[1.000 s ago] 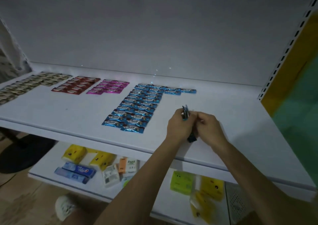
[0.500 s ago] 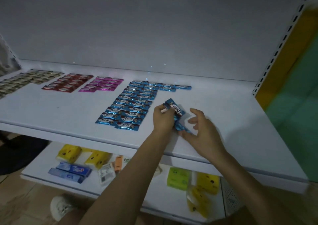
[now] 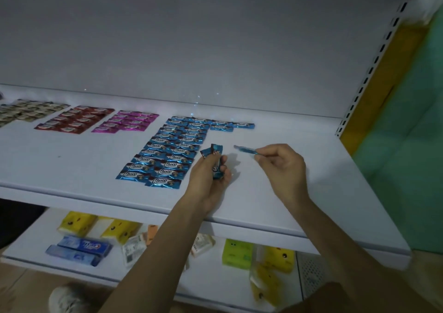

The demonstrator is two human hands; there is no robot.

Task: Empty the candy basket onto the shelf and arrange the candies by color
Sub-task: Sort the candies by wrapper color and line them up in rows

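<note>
On the white shelf lie candies sorted by colour: a gold group at far left, a red group, a pink group and a large blue group. My left hand is closed around a small bunch of blue candies, just right of the blue group. My right hand pinches a single blue candy edge-on above the shelf, to the right of the bunch. No basket is in view.
The shelf's back panel rises behind the candies. A slotted upright bounds the right side. The lower shelf holds yellow packets, blue toothpaste boxes and a green box. A shoe shows at bottom left.
My hands, joined on the blue candies a second ago, have separated. The right hand has drawn one blue candy out to the right while the left keeps the others.
</note>
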